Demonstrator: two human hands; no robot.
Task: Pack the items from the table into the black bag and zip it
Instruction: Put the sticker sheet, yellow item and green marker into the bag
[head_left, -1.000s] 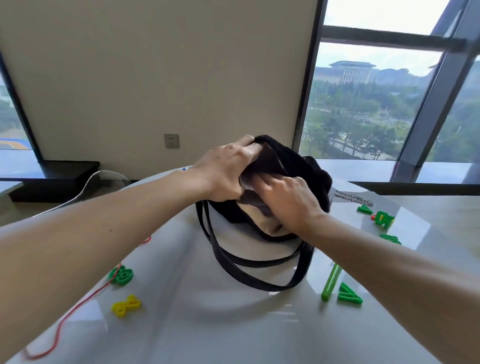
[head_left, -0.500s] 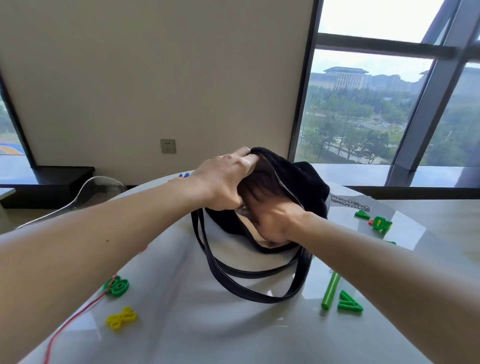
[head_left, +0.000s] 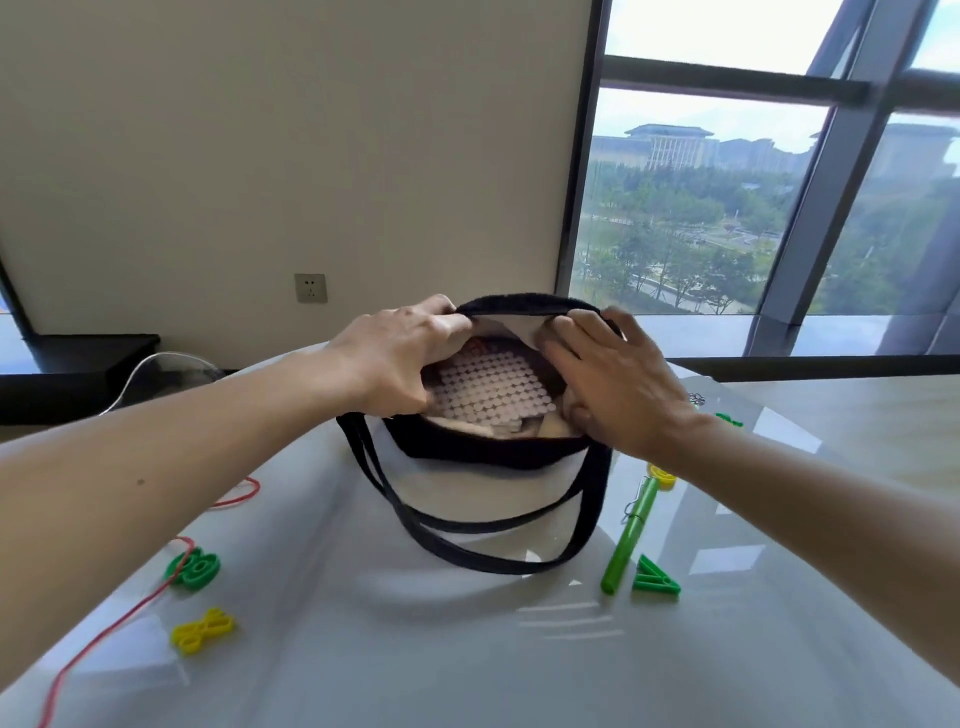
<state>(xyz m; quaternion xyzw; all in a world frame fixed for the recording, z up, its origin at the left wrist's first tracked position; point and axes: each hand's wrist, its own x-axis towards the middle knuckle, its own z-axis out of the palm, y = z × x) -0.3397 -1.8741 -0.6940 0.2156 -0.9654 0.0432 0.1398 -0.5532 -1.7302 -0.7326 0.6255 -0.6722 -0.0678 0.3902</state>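
Note:
The black bag (head_left: 483, 451) stands on the white table (head_left: 389, 649), its mouth spread wide. My left hand (head_left: 400, 353) grips the left side of the rim and my right hand (head_left: 618, 379) grips the right side. Inside lies a pale sheet of round dots (head_left: 491, 389). Two black straps (head_left: 457, 540) hang over the bag's front. On the table lie a green number piece (head_left: 195, 569), a yellow piece (head_left: 203, 630), a green pen (head_left: 629, 535), a green triangle piece (head_left: 655, 576) and a yellow ring (head_left: 662, 475).
A red cord (head_left: 104, 629) runs along the table's left. More green pieces (head_left: 730, 418) and a small chain (head_left: 696, 399) lie behind my right wrist. A wall with a socket (head_left: 310, 288) and large windows stand behind the table.
My right hand came out of the bag and moved to its right rim. Both hands pulled the mouth apart, so the dotted sheet inside now shows.

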